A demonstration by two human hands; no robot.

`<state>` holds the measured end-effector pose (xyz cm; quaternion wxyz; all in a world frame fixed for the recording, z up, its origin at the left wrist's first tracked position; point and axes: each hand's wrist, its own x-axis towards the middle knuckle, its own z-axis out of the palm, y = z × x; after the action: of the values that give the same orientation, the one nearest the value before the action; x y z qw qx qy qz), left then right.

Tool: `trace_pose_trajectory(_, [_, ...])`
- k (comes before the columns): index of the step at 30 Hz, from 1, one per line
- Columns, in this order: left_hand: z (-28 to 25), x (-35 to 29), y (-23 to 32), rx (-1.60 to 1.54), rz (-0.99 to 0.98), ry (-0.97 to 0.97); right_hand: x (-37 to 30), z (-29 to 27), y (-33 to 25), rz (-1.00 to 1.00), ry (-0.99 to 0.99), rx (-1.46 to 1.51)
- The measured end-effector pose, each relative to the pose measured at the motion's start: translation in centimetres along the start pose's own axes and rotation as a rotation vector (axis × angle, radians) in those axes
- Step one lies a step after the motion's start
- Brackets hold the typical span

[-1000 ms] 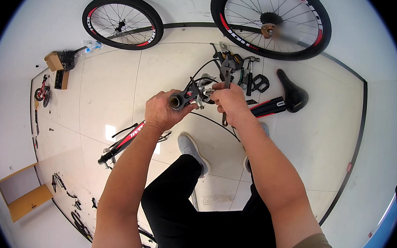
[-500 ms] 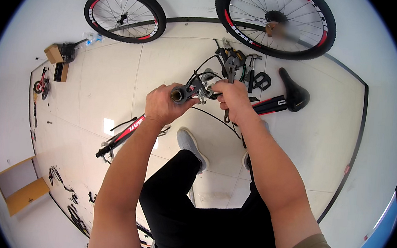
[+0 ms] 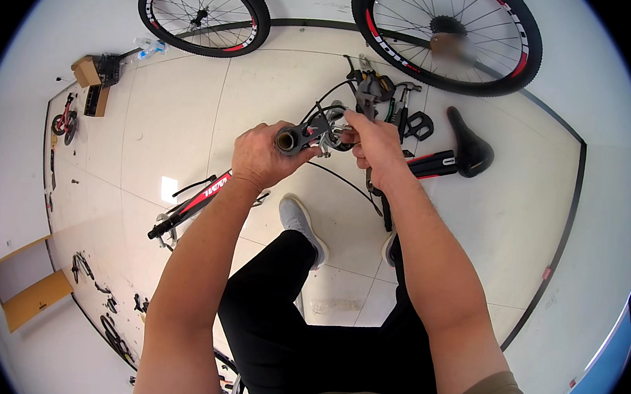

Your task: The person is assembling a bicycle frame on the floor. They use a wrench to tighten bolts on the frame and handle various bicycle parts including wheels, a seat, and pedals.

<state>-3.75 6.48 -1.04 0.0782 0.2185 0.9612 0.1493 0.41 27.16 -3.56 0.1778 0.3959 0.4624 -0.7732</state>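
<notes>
My left hand (image 3: 265, 156) is wrapped round a dark grey bicycle part (image 3: 307, 133), whose round open tube end (image 3: 286, 141) faces up beside the thumb. Silvery metal pieces and black cables (image 3: 330, 93) crowd its right side. Close against those pieces, my right hand (image 3: 379, 146) is closed round a grey adjustable wrench (image 3: 365, 109). Part of the wrench's handle shows below the palm, and its head is slightly blurred. The right fingertips, partly hidden, lie by the silvery metal.
Two bicycle wheels (image 3: 201, 49) (image 3: 443, 82) lean at the far wall. Tools (image 3: 404, 104), a pedal (image 3: 418, 125) and a saddle (image 3: 473, 146) lie to the right. A red and black bicycle tube (image 3: 200, 198) lies left of my feet. Cardboard boxes (image 3: 87, 71) stand farther left.
The view has shifted slightly, so the floor things sit a little higher or farther left. My right hand and the wrench have moved a little; both hands keep their hold.
</notes>
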Motion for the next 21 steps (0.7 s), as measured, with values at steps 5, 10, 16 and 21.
trace_pose_trajectory(5, [0.0,0.0,0.1,0.004,0.0,0.003,0.1,0.5,1.2,-0.142,-0.002,-0.171])
trace_pose_trajectory(10, [-0.1,0.1,0.2,-0.009,-0.003,-0.008,0.6,-0.4,0.7,-0.075,-0.036,-0.027])
trace_pose_trajectory(16, [0.1,0.0,-0.2,-0.007,-0.008,-0.012,-0.2,0.2,0.1,0.013,-0.033,-0.047])
trace_pose_trajectory(21, [0.2,0.1,-0.1,-0.008,-0.023,-0.022,0.6,-0.5,0.8,-0.082,-0.097,0.024])
